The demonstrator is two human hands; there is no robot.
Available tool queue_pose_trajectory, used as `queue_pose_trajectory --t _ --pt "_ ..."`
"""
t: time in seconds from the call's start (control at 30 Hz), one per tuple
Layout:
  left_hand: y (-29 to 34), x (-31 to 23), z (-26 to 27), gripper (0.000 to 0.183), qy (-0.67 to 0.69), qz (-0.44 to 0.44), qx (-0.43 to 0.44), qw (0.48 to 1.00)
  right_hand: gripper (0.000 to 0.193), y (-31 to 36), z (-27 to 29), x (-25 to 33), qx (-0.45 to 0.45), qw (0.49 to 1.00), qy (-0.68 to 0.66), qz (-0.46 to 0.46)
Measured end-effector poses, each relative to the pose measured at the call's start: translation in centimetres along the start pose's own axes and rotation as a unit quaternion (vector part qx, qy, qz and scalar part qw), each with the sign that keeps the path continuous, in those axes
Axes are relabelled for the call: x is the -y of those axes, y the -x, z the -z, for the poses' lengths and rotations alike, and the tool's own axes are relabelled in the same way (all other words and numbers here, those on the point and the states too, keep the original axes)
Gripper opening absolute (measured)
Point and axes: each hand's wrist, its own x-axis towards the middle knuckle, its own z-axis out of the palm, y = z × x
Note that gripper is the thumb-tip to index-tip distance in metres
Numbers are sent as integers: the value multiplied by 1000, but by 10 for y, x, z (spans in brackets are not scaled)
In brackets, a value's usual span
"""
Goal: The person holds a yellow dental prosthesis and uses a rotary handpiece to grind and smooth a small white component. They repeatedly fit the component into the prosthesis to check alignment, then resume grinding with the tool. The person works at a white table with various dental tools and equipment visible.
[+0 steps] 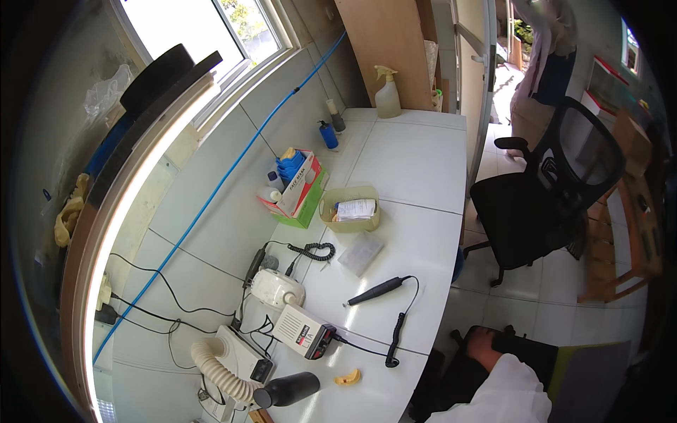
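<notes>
My right hand (482, 348), below a loose white sleeve (504, 395), rests against a black chair part (518, 347) at the lower right. Its fingers are too indistinct to tell whether they are open or closed. My left hand is out of view. To the hand's left, on the white table (423, 233), lies a black rotary handpiece (377, 290), its coiled cord running to a beige control box (305, 331). A small yellowish dental cast piece (348, 378) lies near a black bottle (288, 389) on its side.
A ribbed hose (224, 372), a clear box (361, 254), a green bin (350, 224) with papers, a filled carton (300, 189) and a spray bottle (387, 93) stand on the table. An office chair (543, 190) is at right; a person (539, 77) stands behind it.
</notes>
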Motion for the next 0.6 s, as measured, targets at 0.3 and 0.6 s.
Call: queue_pose_trajectory --t 0.3,0.6 --pt "-10 -53 5 10 12 -12 -11 1000 46 83 138 97 311 681 179 639" --pt "5 60 -18 10 53 -30 -24 998 43 80 66 143 219 726 336 559"
